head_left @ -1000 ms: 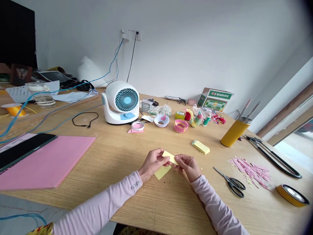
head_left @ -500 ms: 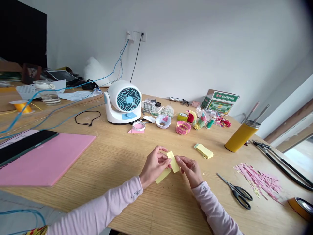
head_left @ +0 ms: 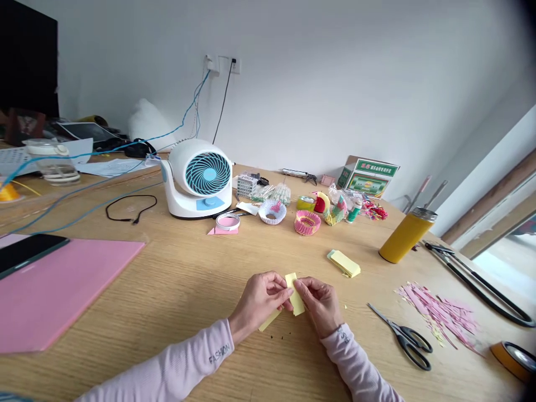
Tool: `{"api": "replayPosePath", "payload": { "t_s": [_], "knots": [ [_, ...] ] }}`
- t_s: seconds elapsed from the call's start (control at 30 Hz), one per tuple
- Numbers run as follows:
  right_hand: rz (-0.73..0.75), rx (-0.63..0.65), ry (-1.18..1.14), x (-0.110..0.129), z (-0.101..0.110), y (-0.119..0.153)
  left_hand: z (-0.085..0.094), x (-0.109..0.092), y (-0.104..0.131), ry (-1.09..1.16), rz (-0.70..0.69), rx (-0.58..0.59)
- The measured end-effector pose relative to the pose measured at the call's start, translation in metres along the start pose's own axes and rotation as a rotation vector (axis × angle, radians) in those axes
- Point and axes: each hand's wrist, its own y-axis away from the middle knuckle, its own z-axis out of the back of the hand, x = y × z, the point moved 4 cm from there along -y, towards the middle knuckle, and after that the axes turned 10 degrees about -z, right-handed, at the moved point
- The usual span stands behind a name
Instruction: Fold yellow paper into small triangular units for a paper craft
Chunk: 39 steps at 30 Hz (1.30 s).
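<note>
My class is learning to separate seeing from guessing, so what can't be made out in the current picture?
Yellow strip, head view: partly covered by the fingers holding it.
Lower yellow paper, head view: partly hidden by the left hand.
Dark flat device, head view: cut off by the left edge.
Tape roll, head view: cut off by the right edge.
Green-and-white box, head view: smallest print too small to read.

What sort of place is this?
Looks like a craft table, perhaps in a home or small workroom; can't tell which. Signs: a yellow paper strip being held, scissors beside a pile of pink scraps, and a stack of yellow slips.
</note>
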Motion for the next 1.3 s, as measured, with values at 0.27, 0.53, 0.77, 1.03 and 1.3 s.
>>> {"api": "replayPosePath", "payload": {
  "t_s": [0.27,0.53,0.77,1.03,1.3],
  "knots": [
    [-0.044,0.036,0.043,0.000,0.000,0.004,0.004,-0.007,-0.003,0.046,-0.056,-0.070],
    [-0.020,0.047,0.062,-0.003,-0.007,0.002,0.001,0.002,-0.007,0.035,0.024,-0.129],
    [-0.015,0.160,0.138,0.002,-0.010,0.008,0.008,0.001,-0.007,-0.152,-0.031,-0.040],
    [-0.014,0.107,0.248,0.002,0.005,0.005,0.012,-0.012,-0.004,-0.355,-0.111,0.053],
    [-0.021,0.144,0.263,0.003,0.000,0.008,0.005,-0.014,0.000,-0.325,-0.098,0.126]
  ]
}}
